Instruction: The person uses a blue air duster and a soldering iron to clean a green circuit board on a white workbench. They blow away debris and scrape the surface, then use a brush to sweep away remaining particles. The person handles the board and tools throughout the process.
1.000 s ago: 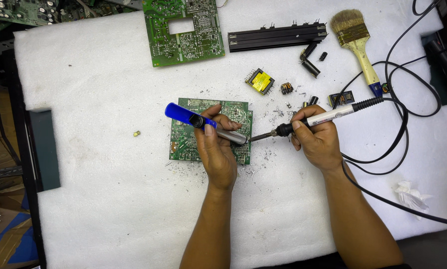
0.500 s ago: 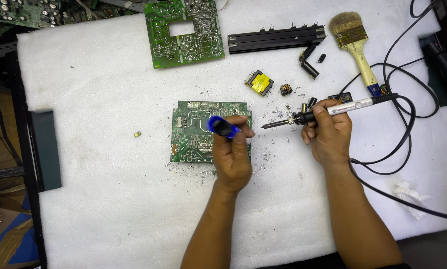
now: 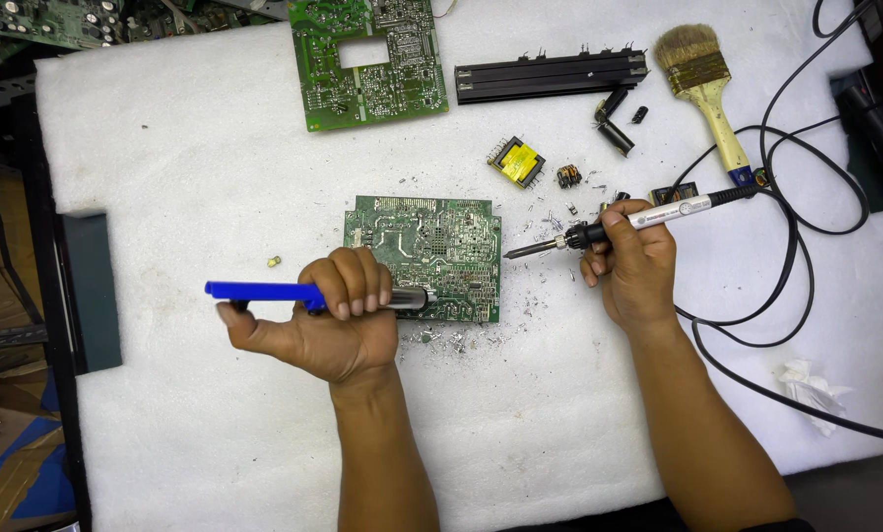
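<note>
My left hand [image 3: 328, 315] grips a blue desoldering pump [image 3: 264, 292], held level with its metal tip over the lower left edge of a green circuit board [image 3: 441, 246]; my thumb rests at the plunger end. My right hand [image 3: 633, 266] holds a soldering iron [image 3: 599, 232], its tip pointing left just past the board's right edge, slightly above the white foam mat [image 3: 215, 148]. Solder scraps [image 3: 451, 340] lie below the board.
A second green board with a cut-out [image 3: 367, 64] lies at the back, beside a long black heat sink [image 3: 550, 74]. A paint brush [image 3: 707, 89], a yellow transformer [image 3: 517, 162], small parts and the iron's black cable [image 3: 796, 256] sit right. A crumpled tissue [image 3: 811, 386] lies far right.
My left hand swung the pump away from the board's right side, down and left, turning it level. My right hand lifted the iron off the board, then edged left.
</note>
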